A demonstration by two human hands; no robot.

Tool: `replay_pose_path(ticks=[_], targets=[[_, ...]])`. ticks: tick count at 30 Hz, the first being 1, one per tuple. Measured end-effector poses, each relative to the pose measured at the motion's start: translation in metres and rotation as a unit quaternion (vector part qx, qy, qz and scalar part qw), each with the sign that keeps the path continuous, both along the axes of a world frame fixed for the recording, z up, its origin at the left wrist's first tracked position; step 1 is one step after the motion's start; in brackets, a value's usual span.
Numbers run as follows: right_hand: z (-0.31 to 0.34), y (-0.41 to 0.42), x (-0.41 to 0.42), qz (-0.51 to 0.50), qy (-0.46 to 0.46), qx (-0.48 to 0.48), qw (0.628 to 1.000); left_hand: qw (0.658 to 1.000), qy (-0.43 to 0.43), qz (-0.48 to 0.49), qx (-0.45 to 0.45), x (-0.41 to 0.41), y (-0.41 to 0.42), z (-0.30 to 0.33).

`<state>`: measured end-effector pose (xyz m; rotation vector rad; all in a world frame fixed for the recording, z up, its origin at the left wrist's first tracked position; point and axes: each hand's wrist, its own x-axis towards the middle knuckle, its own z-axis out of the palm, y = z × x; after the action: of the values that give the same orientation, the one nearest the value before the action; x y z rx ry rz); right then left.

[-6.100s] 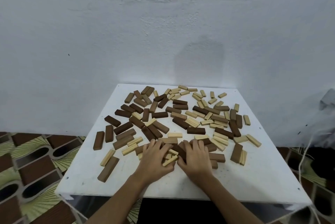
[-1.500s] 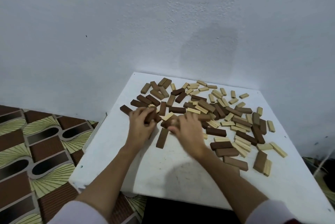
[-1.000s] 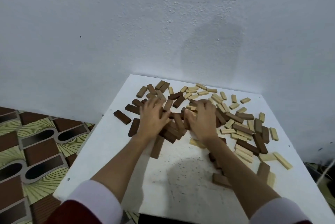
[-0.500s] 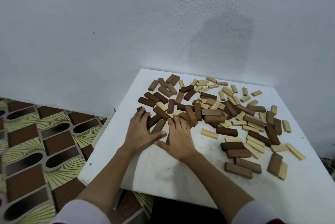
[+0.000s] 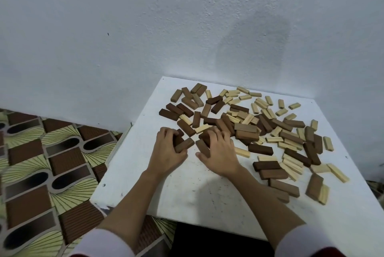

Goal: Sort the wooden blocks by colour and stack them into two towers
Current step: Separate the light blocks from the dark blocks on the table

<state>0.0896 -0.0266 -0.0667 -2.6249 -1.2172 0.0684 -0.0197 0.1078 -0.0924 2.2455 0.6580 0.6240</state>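
White table [image 5: 199, 198], scattered blocks [image 5: 270, 132], left hand [image 5: 169, 152] gripping dark block [image 5: 184, 144] (lengthwise)

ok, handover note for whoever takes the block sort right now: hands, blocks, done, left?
Left hand: grips dark blocks at the near-left edge of the pile.
Right hand: fingers curled over a dark block beside it.
Blocks: dark and light blocks lie mixed flat across the white table; dark ones lean left, light ones right.
Done: no tower started.
Left: finish separating colours, then stack both towers.
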Motion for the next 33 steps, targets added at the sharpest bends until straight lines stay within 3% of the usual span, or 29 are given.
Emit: replay_pose_path(ticks=[10, 15, 24, 28, 33], targets=[[0.002, -0.01, 0.002, 0.027, 0.018, 0.015, 0.999, 0.998, 0.017, 0.053, 0.003, -0.002, -0.004, 0.001], [0.007, -0.009, 0.003, 0.01, 0.026, 0.003, 1.0, 0.999, 0.008, 0.034, 0.008, -0.004, -0.005, -0.001], [0.021, -0.009, 0.003, -0.007, -0.03, 0.039, 0.999, 0.984, -0.074, 0.089, -0.134, 0.004, -0.006, 0.023], [0.047, -0.018, 0.044, -0.078, -0.043, 0.087, 0.992, 0.98, -0.161, 0.049, -0.102, 0.049, -0.005, 0.049], [0.069, -0.03, 0.109, -0.197, -0.029, 0.073, 0.977, 0.991, -0.112, 0.012, -0.066, 0.128, -0.021, 0.059]])
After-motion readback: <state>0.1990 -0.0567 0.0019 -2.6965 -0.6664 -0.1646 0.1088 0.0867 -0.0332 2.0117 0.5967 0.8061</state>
